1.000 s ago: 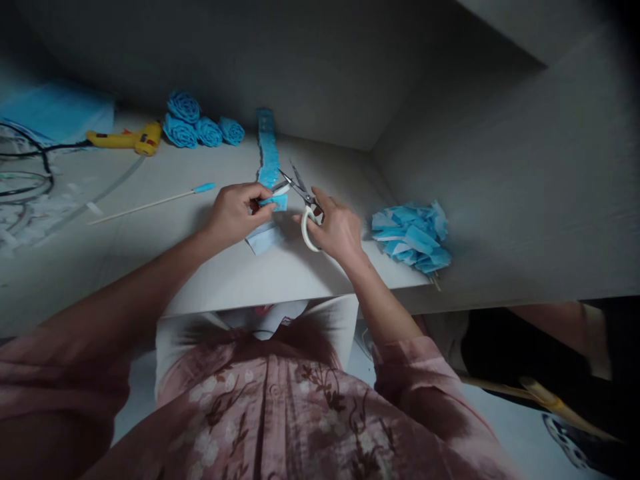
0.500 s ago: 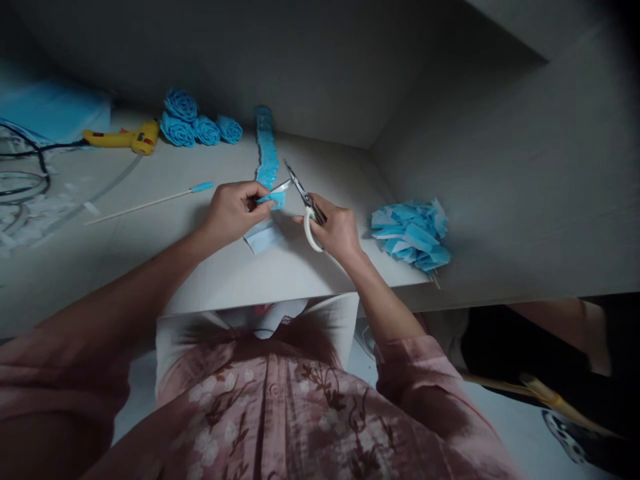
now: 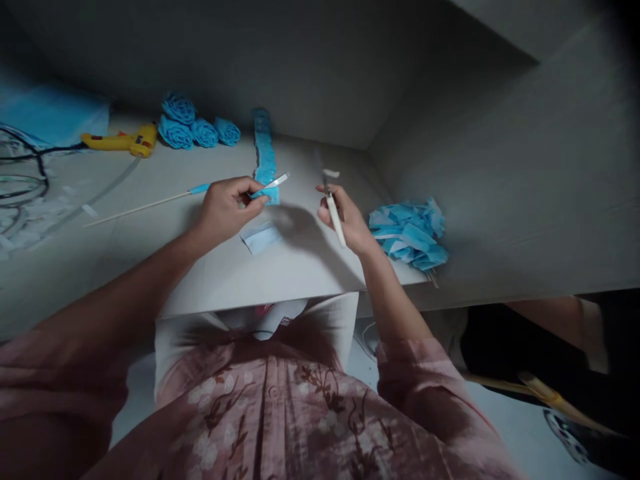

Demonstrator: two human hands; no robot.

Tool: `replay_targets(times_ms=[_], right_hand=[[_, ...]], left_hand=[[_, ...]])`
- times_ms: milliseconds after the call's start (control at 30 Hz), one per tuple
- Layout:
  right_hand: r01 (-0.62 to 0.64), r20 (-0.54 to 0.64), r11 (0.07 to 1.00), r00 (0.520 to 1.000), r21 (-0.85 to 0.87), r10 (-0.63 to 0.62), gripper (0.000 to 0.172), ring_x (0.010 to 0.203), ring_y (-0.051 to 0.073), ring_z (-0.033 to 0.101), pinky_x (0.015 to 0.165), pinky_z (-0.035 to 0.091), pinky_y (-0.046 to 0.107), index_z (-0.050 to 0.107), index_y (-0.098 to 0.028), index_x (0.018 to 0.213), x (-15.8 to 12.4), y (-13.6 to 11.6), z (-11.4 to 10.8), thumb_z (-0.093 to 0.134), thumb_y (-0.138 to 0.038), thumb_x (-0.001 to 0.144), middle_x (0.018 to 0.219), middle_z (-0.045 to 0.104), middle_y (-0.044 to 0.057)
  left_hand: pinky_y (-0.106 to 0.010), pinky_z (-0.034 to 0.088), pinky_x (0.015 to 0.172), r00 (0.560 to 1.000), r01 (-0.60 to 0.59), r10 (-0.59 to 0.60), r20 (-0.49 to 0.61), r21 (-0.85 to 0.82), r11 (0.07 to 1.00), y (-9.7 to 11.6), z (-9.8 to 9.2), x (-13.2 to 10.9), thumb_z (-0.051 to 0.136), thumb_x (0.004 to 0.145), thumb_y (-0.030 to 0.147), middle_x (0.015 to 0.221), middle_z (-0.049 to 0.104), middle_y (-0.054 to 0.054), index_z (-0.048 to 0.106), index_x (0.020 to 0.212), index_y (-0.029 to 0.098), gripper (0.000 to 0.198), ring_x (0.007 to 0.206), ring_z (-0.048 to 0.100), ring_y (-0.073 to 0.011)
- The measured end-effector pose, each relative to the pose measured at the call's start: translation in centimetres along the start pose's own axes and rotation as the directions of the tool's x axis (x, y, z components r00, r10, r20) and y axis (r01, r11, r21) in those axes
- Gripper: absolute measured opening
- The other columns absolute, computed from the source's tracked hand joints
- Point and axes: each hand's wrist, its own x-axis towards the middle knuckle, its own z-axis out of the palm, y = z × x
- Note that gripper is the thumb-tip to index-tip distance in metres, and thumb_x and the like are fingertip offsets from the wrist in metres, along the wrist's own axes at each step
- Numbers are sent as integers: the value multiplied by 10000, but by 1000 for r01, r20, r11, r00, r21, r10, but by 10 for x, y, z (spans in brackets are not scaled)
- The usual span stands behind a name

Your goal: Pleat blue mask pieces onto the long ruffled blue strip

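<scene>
My left hand (image 3: 227, 203) pinches the near end of a long crinkled blue strip (image 3: 265, 152), which runs away from me across the table. A narrow white strip (image 3: 277, 181) sticks out from the same fingertips. My right hand (image 3: 350, 217) is closed around the white-handled scissors (image 3: 336, 219), held apart from the strip; their blades are blurred. A small pale piece (image 3: 332, 174) shows beside the blades. Below the strip a light blue folded piece (image 3: 261, 238) lies on the table.
Several blue rolled flowers (image 3: 205, 133) sit at the back, right of a yellow glue gun (image 3: 143, 139). A blue-tipped stick (image 3: 145, 208) lies left of my left hand. A ruffled blue bunch (image 3: 410, 233) is at the right. Another person's arm (image 3: 550, 327) shows lower right.
My right hand has moved right with the scissors, away from the white strip, and the scissors have turned. A small pale piece now shows by the blades. My left hand has barely moved.
</scene>
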Motion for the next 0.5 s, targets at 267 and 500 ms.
replay_targets(times_ms=[267,500], right_hand=[[47,-28,932,998,-360,-62,758,1140,327,689,1067,541,485,638,-170,1495,-3,1,23,711,-670,929,1314,741,196],[-25,-32,940,999,-341,15,734,1018,286,716,976,556,421,676,-146,1483,1,-4,25,673,-653,951,1254,780,169]], left_hand=[[-304,512,704,1000,-16,16,2,-17,1000,1,1,-2,721,801,257,812,751,-29,722,747,244,55,748,641,-184],[-295,483,688,998,-44,43,41,22,999,4,1,-2,715,799,246,795,762,-18,716,735,240,64,707,633,-169]])
